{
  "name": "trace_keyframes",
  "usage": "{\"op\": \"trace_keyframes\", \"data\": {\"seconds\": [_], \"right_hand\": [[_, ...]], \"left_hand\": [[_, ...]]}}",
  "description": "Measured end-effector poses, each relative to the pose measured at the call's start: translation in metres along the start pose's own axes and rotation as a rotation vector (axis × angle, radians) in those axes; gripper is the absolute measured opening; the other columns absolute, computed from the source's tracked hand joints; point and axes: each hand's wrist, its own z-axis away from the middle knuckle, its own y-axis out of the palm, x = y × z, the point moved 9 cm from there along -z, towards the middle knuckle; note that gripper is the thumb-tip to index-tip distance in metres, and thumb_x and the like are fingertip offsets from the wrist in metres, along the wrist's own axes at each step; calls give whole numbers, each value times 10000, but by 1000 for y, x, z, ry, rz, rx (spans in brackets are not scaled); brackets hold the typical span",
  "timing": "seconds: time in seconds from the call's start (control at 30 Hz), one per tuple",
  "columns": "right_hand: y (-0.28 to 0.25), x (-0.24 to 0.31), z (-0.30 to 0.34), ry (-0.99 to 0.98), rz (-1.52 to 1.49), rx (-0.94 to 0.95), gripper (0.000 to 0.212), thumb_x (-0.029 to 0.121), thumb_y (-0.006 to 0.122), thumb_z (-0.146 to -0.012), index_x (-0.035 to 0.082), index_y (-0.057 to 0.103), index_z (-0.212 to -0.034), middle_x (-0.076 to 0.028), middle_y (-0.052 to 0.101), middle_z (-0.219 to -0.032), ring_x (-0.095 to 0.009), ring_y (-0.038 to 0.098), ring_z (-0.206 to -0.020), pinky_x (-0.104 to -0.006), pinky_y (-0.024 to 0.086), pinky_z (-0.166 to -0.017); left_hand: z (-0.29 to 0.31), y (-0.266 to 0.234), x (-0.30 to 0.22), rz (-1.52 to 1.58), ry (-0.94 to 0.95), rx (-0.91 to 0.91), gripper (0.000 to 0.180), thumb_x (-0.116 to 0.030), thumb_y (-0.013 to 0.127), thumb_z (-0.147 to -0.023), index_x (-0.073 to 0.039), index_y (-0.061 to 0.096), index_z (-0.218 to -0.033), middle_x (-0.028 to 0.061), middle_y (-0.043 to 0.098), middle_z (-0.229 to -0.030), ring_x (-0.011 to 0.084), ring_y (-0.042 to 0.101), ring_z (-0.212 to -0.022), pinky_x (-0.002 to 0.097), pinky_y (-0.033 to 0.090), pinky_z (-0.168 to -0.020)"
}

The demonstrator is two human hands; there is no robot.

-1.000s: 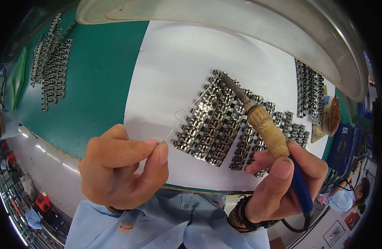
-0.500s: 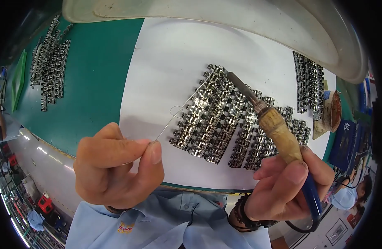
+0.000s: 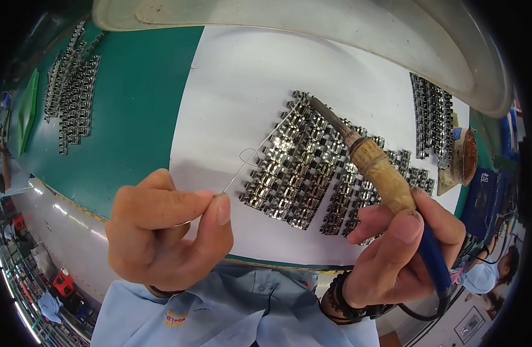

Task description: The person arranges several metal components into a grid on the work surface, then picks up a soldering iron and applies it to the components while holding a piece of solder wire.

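Note:
Between thumb and forefinger my left hand (image 3: 170, 225) pinches a thin solder wire (image 3: 240, 168) that has a small loop midway. The wire runs up to the top end of the metal connector strips (image 3: 295, 156), which lie side by side on white paper. My right hand (image 3: 401, 254) is closed round a soldering iron (image 3: 387, 179) with a tan and blue handle. Its dark tip is at the top of the strips, close to the wire's end; whether the two touch is too small to tell.
More connector strips (image 3: 75, 98) are piled on the green mat (image 3: 141, 87) at left, beside a green tray (image 3: 29, 110). Others (image 3: 432, 115) lie at right, near a round brown-filled container (image 3: 467, 156). A pale translucent cover (image 3: 312, 20) hangs across the top.
The iron's tip has moved slightly left and up, closer to the wire's end at the top of the strips. My left hand keeps its pinch on the wire.

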Motion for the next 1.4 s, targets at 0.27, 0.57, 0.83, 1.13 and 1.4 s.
{"op": "trace_keyframes", "data": {"seconds": [0.27,0.57,0.83,1.13,1.4], "right_hand": [[3,-1,-1,27,-9,11,344,257,569,-982,-70,531,-1080,-150,641,-662,-106,516,-436,-211,412,-408],[3,-1,-1,-1,33,2,352,275,553,-991,-63,530,-1086,-130,617,-620,-95,499,-423,-206,396,-406],[-5,3,0,-44,77,-26,361,288,534,-999,-62,531,-1087,-114,586,-573,-86,474,-404,-201,363,-402],[1,1,-2,-14,19,-28,351,269,550,-991,-69,540,-1084,-127,607,-612,-97,490,-419,-205,396,-417],[5,0,0,4,-10,-22,341,255,570,-981,-69,544,-1082,-150,625,-650,-105,506,-438,-207,405,-427]], "left_hand": [[-1,2,0,6,13,16,289,172,754,-635,24,613,-839,-45,446,-563,37,272,-426,240,174,-417],[1,0,1,16,-3,8,294,170,753,-656,14,599,-853,-28,473,-595,38,263,-442,251,174,-427],[-1,0,-1,-15,-5,7,284,162,757,-665,9,598,-843,-32,473,-601,27,266,-445,242,179,-437],[0,4,2,-6,-9,22,281,142,773,-669,2,612,-851,-64,435,-596,2,246,-442,225,184,-445],[-1,5,3,-35,-33,20,277,144,774,-665,1,624,-848,-69,390,-573,7,240,-447,225,185,-451]]}}
